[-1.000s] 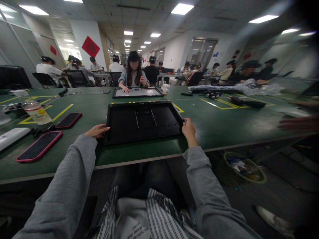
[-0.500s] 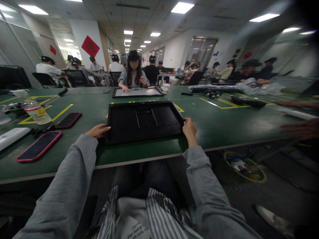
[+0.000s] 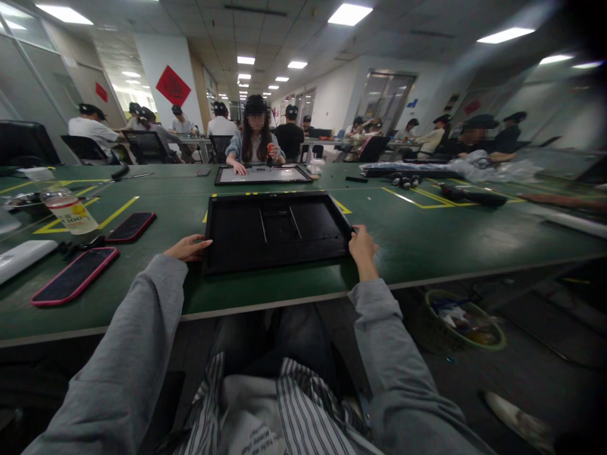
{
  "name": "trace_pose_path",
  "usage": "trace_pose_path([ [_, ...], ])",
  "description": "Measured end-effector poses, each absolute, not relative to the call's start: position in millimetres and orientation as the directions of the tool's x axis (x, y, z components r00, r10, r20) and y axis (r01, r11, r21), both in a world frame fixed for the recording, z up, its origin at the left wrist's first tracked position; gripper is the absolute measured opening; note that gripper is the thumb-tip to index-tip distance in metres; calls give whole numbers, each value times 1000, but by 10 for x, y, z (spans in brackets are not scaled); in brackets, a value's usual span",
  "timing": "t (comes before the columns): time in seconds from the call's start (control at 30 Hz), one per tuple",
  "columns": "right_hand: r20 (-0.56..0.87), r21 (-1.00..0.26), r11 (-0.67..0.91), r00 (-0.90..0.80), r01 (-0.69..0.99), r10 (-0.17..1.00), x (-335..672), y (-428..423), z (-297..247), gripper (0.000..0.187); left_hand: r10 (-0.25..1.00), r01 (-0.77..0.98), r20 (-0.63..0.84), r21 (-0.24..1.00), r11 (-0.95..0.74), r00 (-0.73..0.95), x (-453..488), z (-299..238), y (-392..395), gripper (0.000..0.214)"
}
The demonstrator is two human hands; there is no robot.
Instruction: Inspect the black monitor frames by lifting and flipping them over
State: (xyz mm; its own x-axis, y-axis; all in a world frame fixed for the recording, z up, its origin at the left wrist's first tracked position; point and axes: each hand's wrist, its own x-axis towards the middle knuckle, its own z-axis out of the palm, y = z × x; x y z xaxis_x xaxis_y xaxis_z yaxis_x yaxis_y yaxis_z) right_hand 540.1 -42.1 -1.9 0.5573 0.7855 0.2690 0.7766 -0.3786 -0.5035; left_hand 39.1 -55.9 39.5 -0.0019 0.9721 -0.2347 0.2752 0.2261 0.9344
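A shallow black monitor back cover (image 3: 232,237) lies on the green table in front of me, with a rectangular recess framed by two bright metal strips near its middle. My left hand (image 3: 190,248) grips its left edge, thumb on the rim and the other fingers partly hidden beside it. At the right edge, my right hand (image 3: 363,243) is closed around the rim, fingers curled. Both hands sit at about the same height on the cover's sides.
Left of the cover lie two phones (image 3: 76,276) (image 3: 131,227), a drink bottle (image 3: 71,212) and a white device (image 3: 23,260). Across the table, a person works over a framed panel (image 3: 263,175). Plastic-wrapped parts (image 3: 412,167) lie at the back right; a basket (image 3: 493,341) stands on the floor.
My hands and the cover stay nearly still. Another person's hand at the right edge has withdrawn. The person opposite has shifted an orange-handled tool over the panel.
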Motion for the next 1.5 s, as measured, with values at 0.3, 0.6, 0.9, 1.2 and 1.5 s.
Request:
trace_pose_path([
  [0.3,366,-478,-424,614,769,700,5385,-471,-10,40,963,176,-268,950,256,44,377,138,-300,61],
  [0.6,569,-425,364,-68,829,819,4318,-660,27,37,948,108,-279,958,264,154,840,119,-223,55],
  [0.9,370,-250,621,-519,743,771,3390,-1012,-31,36,951,101,-245,968,229,187,1323,92,-114,55],
  [1.2,299,-236,194,-119,952,947,3358,-1010,54,55,955,97,-212,976,196,206,2064,33,21,40],
  [1.5,206,-141,92,-61,986,977,3143,-581,240,69,999,107,-49,993,49,-2,1717,-52,243,51],
])
